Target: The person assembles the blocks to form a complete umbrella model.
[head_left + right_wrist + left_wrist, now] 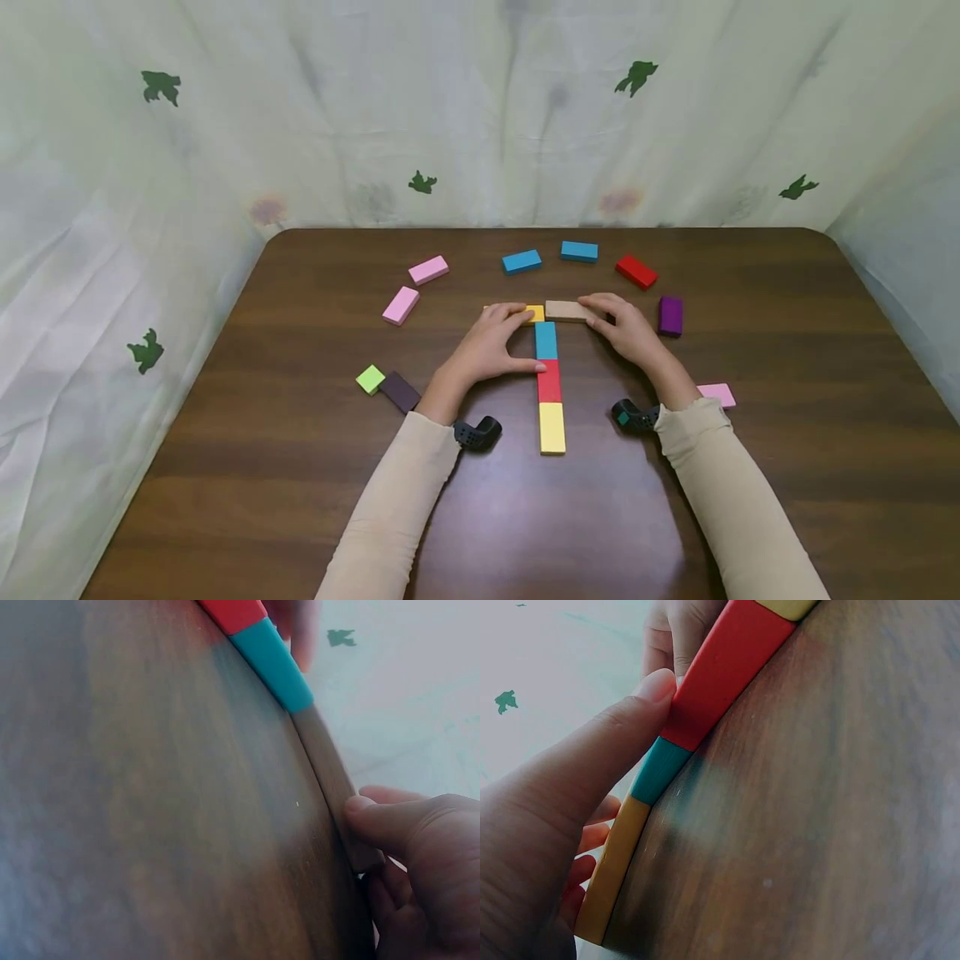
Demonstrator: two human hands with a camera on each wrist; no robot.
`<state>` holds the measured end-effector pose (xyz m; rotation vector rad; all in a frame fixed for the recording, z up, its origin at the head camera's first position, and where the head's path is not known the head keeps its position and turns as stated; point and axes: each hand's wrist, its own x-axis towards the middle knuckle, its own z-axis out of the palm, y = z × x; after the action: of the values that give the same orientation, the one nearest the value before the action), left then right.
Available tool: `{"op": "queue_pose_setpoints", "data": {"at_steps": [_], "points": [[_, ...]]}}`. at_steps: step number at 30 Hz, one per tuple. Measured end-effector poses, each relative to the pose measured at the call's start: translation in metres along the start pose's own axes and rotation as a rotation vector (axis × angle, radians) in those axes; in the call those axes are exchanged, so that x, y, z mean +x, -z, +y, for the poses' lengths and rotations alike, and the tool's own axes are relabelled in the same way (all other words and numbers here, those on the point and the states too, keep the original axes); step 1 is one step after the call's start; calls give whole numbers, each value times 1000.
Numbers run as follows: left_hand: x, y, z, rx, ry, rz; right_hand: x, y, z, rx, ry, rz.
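In the head view, a blue block, a red block and a yellow block lie end to end in a column on the table. An orange block and a plain wooden block form a crossbar at its far end. My left hand spreads over the left side, its thumb on the red block's edge and its fingers at the orange block, partly covering it. With thumb and fingers, my right hand pinches the wooden block's right end, as the right wrist view confirms.
Around the far side lie pink blocks, blue blocks, a red block and a purple block. A green block and a dark block sit beside my left forearm; another pink block is by my right wrist.
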<state>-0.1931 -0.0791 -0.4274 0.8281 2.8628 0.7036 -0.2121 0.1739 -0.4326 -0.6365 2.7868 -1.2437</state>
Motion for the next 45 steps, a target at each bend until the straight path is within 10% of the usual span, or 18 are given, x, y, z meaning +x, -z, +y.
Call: {"op": "queue_pose_setpoints", "data": {"at_steps": [12,23,45], "points": [[-29,-15,4,-26,36,-22,-22,-18,-2,11,-10,-54],[-2,5,3,-2,0,15,0,2,-4,1,15,-28],[-4,3,6,-12,13,-5,-5,0,-1,28,8,-32]]}}
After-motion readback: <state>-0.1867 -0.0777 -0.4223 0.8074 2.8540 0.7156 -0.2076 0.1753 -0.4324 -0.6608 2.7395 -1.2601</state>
